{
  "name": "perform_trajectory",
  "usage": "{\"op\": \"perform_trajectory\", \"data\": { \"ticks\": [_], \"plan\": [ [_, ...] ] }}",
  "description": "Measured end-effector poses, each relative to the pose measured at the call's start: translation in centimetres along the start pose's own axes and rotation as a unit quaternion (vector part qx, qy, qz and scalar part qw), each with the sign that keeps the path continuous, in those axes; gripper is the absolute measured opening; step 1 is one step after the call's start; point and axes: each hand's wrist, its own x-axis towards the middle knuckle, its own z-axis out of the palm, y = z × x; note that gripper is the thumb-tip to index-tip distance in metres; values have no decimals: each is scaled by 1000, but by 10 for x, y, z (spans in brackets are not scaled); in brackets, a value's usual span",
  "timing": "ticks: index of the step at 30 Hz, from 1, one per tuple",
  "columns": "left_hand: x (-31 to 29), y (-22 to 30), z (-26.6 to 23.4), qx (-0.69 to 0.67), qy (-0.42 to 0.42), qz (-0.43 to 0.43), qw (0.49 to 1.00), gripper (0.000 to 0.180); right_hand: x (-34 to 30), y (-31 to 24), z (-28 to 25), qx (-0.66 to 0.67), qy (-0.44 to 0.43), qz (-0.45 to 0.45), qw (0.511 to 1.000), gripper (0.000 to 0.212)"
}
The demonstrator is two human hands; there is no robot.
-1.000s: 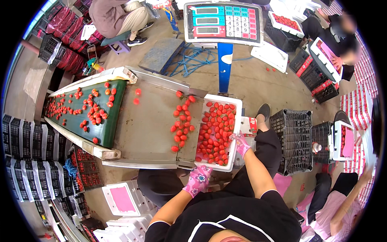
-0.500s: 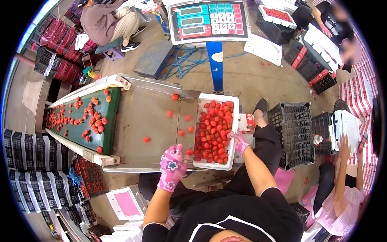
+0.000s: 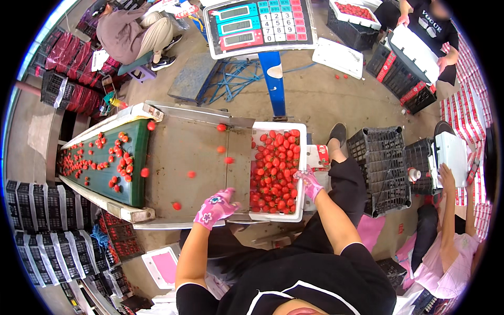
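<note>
My left hand (image 3: 217,208), in a pink flowered glove, is over the near edge of the metal chute (image 3: 173,157). Its fingers and thumb are apart, with nothing held. Several small red tomatoes (image 3: 176,206) are scattered down the chute, some blurred by motion. At the chute's right end stands a white foam box (image 3: 300,210) filled with red tomatoes (image 3: 273,173). My right hand (image 3: 310,185), also in a pink glove, grips the right rim of this box. More tomatoes (image 3: 126,163) lie on the green conveyor belt (image 3: 137,181) to the left.
A scale display (image 3: 261,26) on a blue post (image 3: 273,84) rises beyond the box. Black crates (image 3: 375,173) stand to the right, with a co-worker's hand (image 3: 447,176) on a white lid (image 3: 451,157) farther over. Stacked black crates (image 3: 50,207) fill the left side.
My left hand has lowered, its fingers now pointing right over the chute's edge. Tomatoes have shifted on the chute, and others have come off the belt. My right hand keeps its hold.
</note>
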Motion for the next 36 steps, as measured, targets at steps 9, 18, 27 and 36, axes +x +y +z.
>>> {"op": "perform_trajectory", "data": {
  "ticks": [9,18,27,36],
  "plan": [
    [117,10,-61,-69,390,-4,918,45,-2,-6,-4,42,12,14,999,52],
    [130,19,-27,-7,146,81,986,38,-3,-3,8,13,-9,19,1000,53],
    [-39,98,51,77,88,239,964,34,-7,-8,5,13,-22,15,1000,52],
    [-30,65,140,170,26,82,982,39,-13,-12,-7,8,-32,6,999,46]
  ]
}}
